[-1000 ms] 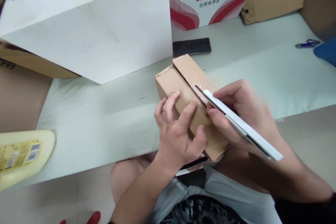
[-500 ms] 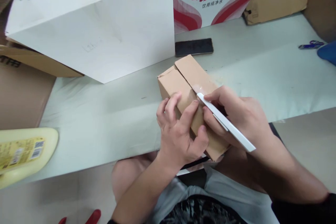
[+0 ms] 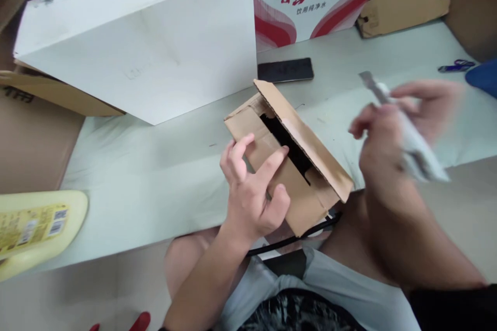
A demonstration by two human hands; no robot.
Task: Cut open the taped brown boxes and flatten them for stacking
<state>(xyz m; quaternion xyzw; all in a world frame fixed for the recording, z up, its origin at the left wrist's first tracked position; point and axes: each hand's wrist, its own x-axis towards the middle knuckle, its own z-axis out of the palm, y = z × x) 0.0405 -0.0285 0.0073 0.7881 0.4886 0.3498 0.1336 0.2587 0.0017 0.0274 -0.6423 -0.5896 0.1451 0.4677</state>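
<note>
A small cardboard box (image 3: 306,212) lies tilted at the table's front edge above my lap. Its lid flap (image 3: 310,139) is raised along the right side, and a dark gap shows inside. My left hand (image 3: 256,186) rests on the box's left part with fingers spread, the index fingertip at the rim of the gap. Off to the right of the box, my right hand (image 3: 392,129) is closed around a white utility knife (image 3: 413,132). The knife's metal blade end points up and left; motion blurs this hand and the handle.
Behind the box lies a black phone (image 3: 285,70) on the pale-green table (image 3: 155,176). A large white box (image 3: 166,46) and a red-and-white carton (image 3: 310,0) stand at the back. A yellow bottle (image 3: 42,227) is at left, purple-handled scissors (image 3: 458,65) at far right.
The knife in my right hand has left the box's seam and moved up and right. The lid flap has lifted, exposing the dark inside. My left hand shifted slightly left on the box.
</note>
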